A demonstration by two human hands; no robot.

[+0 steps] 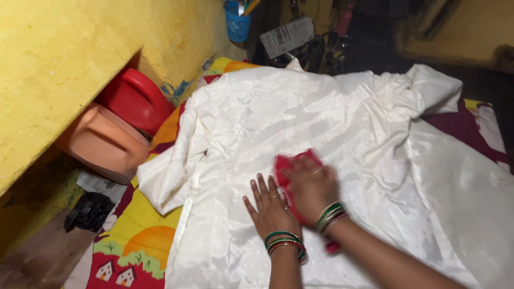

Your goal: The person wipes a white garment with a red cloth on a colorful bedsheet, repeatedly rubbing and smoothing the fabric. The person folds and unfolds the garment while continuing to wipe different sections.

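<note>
L hand (270, 206): open, fingers spread, palm flat on the white garment (321, 134), pinning it. Bangles at wrist.

R hand (310, 184): just beside L, on its R side, nearly touching. Pressed down on a red cloth (292, 163) that lies on the garment; fingers curled over it, looks like a loose grip. Hand is blurred, so how tight the grip is – can't tell. More red shows under the R forearm, prob. the same piece.

Garment: spread wide under and beyond both hands, covers most of the printed mat (134, 246). Far-R part is bunched, near-L edge folded over in a thick roll.

Handling (judged): fabric thin, shiny, satin-like → light, limp, prob. slippery; creases easily, will slide on itself. No stiff part seen. Best hold = flat palm to anchor, or pinch at the rolled edge/seam to L of L hand, where layers give bulk. Red cloth small, soft, fits in one hand.

Around: to L of hands, a red pot (136, 99) and an orange pot (101, 142) tucked under the yellow wall (69, 48). Black bag (88, 211) on floor, near-L. Blue basket (237, 21) far beyond hands, w/ clutter in the dark.
</note>
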